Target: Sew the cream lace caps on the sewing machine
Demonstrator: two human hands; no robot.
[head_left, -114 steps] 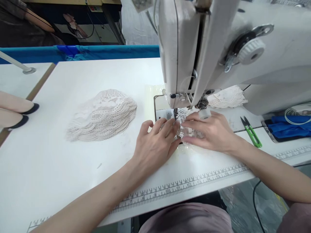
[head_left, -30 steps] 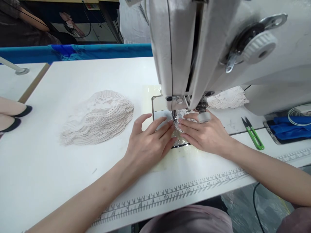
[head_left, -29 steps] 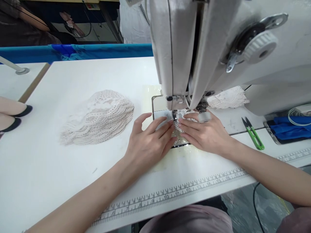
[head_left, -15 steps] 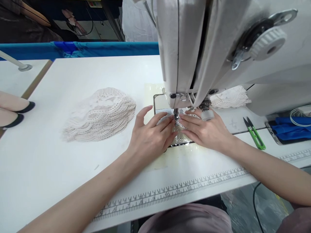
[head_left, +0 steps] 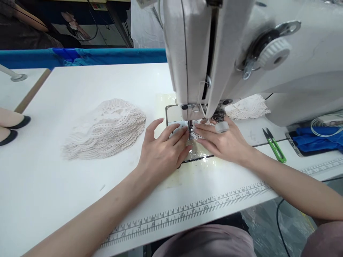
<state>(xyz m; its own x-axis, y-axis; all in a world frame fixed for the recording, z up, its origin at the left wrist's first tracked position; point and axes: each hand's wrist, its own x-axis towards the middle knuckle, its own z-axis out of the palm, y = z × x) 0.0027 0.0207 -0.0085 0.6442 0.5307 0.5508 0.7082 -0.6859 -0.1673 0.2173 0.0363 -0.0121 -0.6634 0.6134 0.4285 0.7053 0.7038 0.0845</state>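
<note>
A white sewing machine stands over the white table. Under its needle lies a small white lace piece on the metal needle plate. My left hand rests flat to the left of the needle, fingers stretched onto the plate and the lace edge. My right hand lies flat on the lace to the right of the needle, fingers extended and pressing down. More lace shows behind the presser foot, beyond the machine's arm.
A pile of white lace pieces lies left of my hands. Green thread snips lie to the right, with blue cloth in a tray beyond. A printed ruler runs along the table's front edge. Black-tipped objects sit at the far left.
The lace under the needle has fed away from me, so less of it shows in front of the foot. Both hands have stayed flat beside the needle, shifting slightly forward.
</note>
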